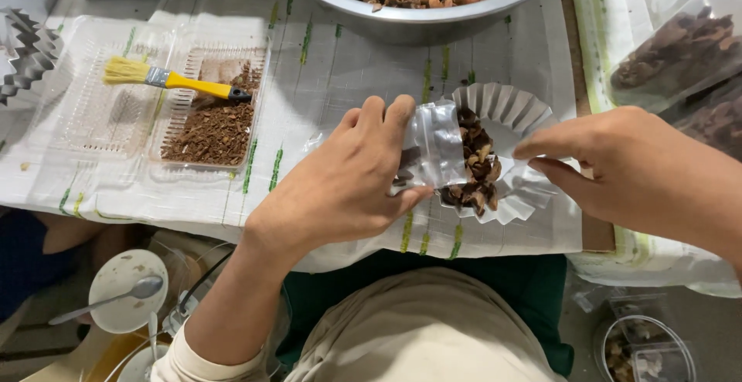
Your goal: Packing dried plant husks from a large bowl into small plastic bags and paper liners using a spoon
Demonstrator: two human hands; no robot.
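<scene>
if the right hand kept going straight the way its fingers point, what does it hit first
The right hand points leftward, pinching the white pleated paper cup. Going on, it would probably meet the brown dried pieces in the cup first, then the clear plastic bag held by the left hand; depth is unclear.

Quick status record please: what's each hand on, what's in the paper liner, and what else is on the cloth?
left hand: grips a small clear plastic bag
right hand: pinches the rim of the white fluted paper liner
liner contents: brown dried pieces
cloth: clear tray of brown crumbs with yellow-handled brush
far edge: metal bowl of brown pieces
</scene>
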